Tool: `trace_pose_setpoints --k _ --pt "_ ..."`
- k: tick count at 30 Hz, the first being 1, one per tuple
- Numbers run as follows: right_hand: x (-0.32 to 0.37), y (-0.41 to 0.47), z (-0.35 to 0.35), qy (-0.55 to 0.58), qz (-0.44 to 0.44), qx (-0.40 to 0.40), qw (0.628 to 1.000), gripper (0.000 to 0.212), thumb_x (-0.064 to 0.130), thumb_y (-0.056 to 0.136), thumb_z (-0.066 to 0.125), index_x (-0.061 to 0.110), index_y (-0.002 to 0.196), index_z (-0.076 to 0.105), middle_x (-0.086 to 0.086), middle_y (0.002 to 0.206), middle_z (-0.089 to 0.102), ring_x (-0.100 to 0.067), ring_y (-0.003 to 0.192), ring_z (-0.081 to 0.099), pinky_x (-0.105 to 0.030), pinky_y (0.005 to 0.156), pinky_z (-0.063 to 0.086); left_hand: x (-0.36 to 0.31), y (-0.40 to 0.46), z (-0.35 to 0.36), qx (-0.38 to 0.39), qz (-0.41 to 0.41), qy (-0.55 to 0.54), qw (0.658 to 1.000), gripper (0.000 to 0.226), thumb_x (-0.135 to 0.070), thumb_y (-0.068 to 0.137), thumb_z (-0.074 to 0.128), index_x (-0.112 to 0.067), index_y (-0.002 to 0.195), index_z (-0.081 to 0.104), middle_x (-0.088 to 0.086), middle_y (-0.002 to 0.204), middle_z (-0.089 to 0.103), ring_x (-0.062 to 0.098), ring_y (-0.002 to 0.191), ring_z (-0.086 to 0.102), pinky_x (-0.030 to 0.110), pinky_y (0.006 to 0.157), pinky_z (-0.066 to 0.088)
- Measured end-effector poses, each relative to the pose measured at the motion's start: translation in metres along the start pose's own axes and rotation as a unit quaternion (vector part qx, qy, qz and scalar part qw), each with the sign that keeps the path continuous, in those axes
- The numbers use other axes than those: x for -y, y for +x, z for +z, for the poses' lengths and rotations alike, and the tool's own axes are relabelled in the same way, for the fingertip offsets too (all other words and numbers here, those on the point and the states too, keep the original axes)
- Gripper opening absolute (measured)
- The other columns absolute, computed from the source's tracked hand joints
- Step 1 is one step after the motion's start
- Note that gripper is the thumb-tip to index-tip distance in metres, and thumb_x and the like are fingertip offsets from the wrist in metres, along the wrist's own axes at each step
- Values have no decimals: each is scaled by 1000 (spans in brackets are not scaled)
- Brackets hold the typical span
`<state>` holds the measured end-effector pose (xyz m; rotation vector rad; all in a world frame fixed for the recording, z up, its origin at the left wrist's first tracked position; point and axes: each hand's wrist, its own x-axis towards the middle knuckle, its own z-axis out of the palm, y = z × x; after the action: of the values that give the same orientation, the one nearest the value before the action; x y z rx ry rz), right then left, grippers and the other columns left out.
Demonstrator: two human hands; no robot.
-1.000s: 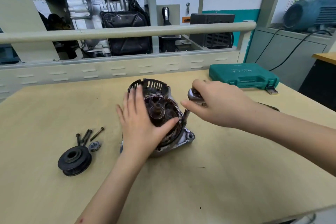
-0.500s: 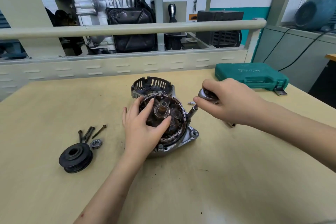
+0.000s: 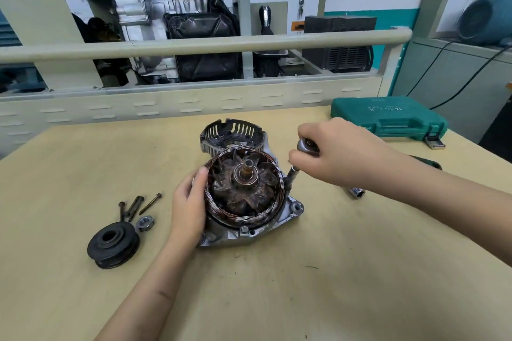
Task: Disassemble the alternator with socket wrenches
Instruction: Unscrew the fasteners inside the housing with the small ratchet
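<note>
The opened alternator (image 3: 246, 194) sits mid-table, its copper windings, rusty rotor and shaft facing up in a silver housing. My left hand (image 3: 188, 202) holds its left side, fingers curled round the windings' rim. My right hand (image 3: 332, 152) grips the head of a socket wrench (image 3: 306, 145). The wrench's extension (image 3: 291, 178) stands down onto the housing's right edge. The removed slotted rear cover (image 3: 232, 133) lies just behind the alternator.
A black pulley (image 3: 113, 243), a nut (image 3: 145, 223) and several long bolts (image 3: 138, 203) lie at the left. A loose socket (image 3: 357, 192) lies under my right forearm. The green tool case (image 3: 388, 116) sits at the back right. A railing (image 3: 194, 44) borders the table's far edge.
My left hand slid off the top of the rotor to the alternator's left side, uncovering the rotor and shaft. My right hand stayed on the wrench head.
</note>
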<state>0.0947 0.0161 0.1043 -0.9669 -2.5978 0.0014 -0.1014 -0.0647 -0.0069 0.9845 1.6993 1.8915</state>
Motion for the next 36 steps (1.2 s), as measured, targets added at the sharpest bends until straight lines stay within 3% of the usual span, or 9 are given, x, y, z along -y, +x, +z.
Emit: trace_pose_setpoints --k 8,11,14,20,26,28,30,33,36 --pt "-12 -1 -2 32 -28 12 999 38 35 81 53 18 57 30 2 48 33 -17 47 29 -29 46 26 4 8 2 -43 12 24 999 41 -20 99 34 -16 65 57 -5 66 60 -13 53 51 2 51 37" --pt "-3 2 -9 -44 -158 13 986 37 32 79 53 18 56 27 2 43 29 -14 41 27 -23 42 22 4 21 1 -15 12 35 999 42 -15 98 33 -18 58 48 -8 49 57 -11 44 46 5 46 36" --pt "13 8 -13 -69 -304 14 950 31 26 67 55 18 56 27 3 40 27 -25 39 23 -21 39 24 6 46 -2 45 -45 -17 998 42 -20 96 35 -19 59 55 -8 51 62 1 53 54 19 59 43" --pt "14 12 -14 -67 -356 10 932 30 25 66 56 17 59 27 3 44 26 -27 40 24 -25 36 28 21 58 -8 123 -64 -31 990 48 -30 97 37 -26 64 73 -4 71 71 13 74 62 34 77 46" --pt "13 13 -24 -116 -284 87 948 36 55 82 25 24 65 20 1 56 38 -12 50 34 -35 50 24 -32 26 -18 -17 198 76 977 12 -27 90 50 -26 87 62 -8 94 65 -2 90 58 20 85 43" --pt "14 10 -27 -94 -269 108 952 27 48 82 28 23 74 29 0 60 44 -15 55 39 -36 54 26 -55 4 -15 42 332 183 924 14 -35 82 53 -29 88 63 -15 94 63 -4 96 55 17 89 39" --pt "17 7 -30 -81 -255 124 955 22 40 87 34 18 85 34 -1 64 47 -22 60 41 -38 57 28 -61 -15 0 117 412 299 853 29 -40 78 55 -19 92 70 -8 94 67 10 104 55 31 98 33" --pt "24 2 -32 -81 -238 130 959 20 35 84 38 17 90 33 2 64 45 -20 60 41 -35 55 25 -56 -34 23 182 375 373 829 39 -44 80 54 -12 94 72 -3 98 68 21 113 52 45 103 20" --pt "30 -4 -32 -64 -236 131 961 20 33 86 43 16 93 35 5 66 43 -12 59 41 -30 52 27 -50 -33 32 184 365 357 840 49 -47 82 37 -13 87 71 -8 98 66 9 114 39 36 102 12"
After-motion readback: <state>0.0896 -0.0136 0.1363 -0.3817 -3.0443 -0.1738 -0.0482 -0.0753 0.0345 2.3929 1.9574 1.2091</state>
